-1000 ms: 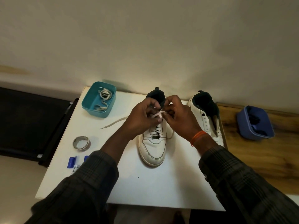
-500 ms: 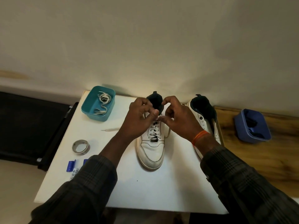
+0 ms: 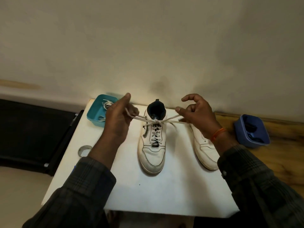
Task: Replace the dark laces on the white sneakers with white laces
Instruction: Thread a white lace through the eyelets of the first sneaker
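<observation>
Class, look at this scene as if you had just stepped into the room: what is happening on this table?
A person is tying a white lace on the middle sneaker. The left hand and right hand each grip one end and pull outward, with a knot at the top eyelets. The second sneaker to the right shows no lace. A teal tub holds a pale lace; a blue tub holds dark items.

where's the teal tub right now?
Head view: the teal tub sits at the white table's far left corner, partly behind the left hand, with a white lace coiled inside.
</observation>
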